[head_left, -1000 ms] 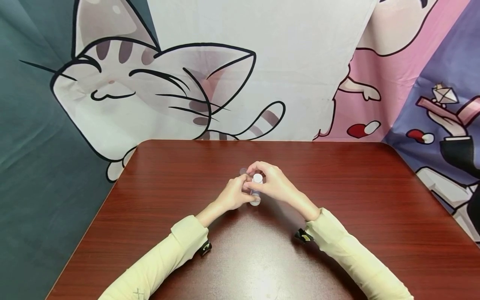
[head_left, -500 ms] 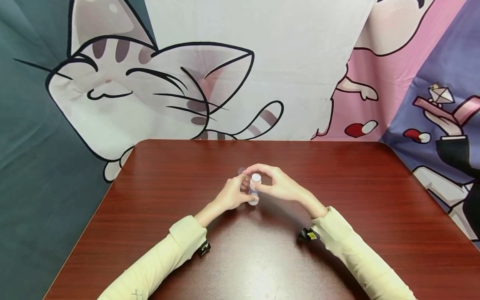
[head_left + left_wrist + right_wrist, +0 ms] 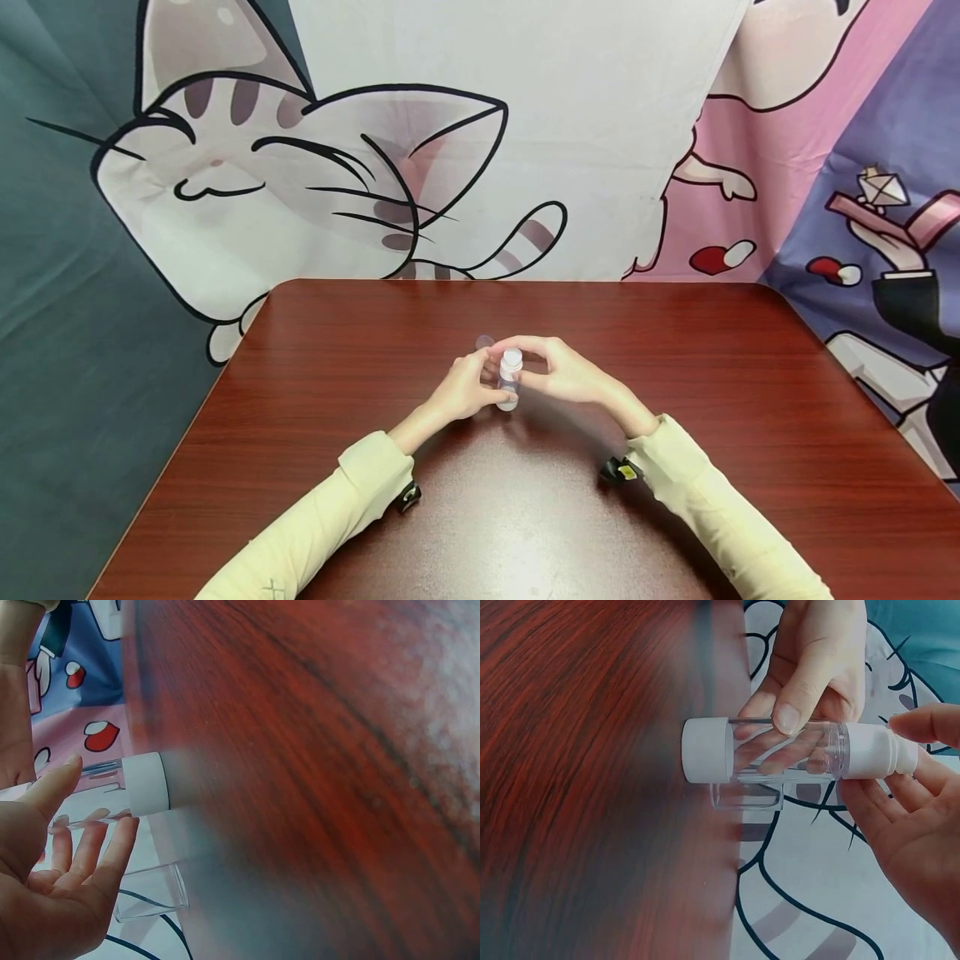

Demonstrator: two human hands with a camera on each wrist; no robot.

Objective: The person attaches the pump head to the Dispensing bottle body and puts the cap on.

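A clear cylindrical pump bottle [image 3: 508,383], with a white base [image 3: 707,751] and a white top [image 3: 868,752], stands upright at mid-table. My left hand [image 3: 463,390] holds its clear body, thumb on the near side and fingers behind, seen through the plastic in the right wrist view. At the top, my right hand [image 3: 566,372] curls thumb and fingers around the white collar. Just behind the bottle a small clear cap [image 3: 484,342] stands on the table; the left wrist view shows this cap [image 3: 154,892] beside my left fingers.
The brown wood-grain table [image 3: 360,333] has rounded far corners. Behind it hangs a cloth backdrop [image 3: 600,125] printed with a cartoon cat. Both sleeves [image 3: 378,458] are rolled back, with a dark wrist device [image 3: 621,471] beneath each.
My right hand has shifted slightly right, its wrist turning, and its index finger now sits lower beside the white top. My left hand and the bottle stay in place.
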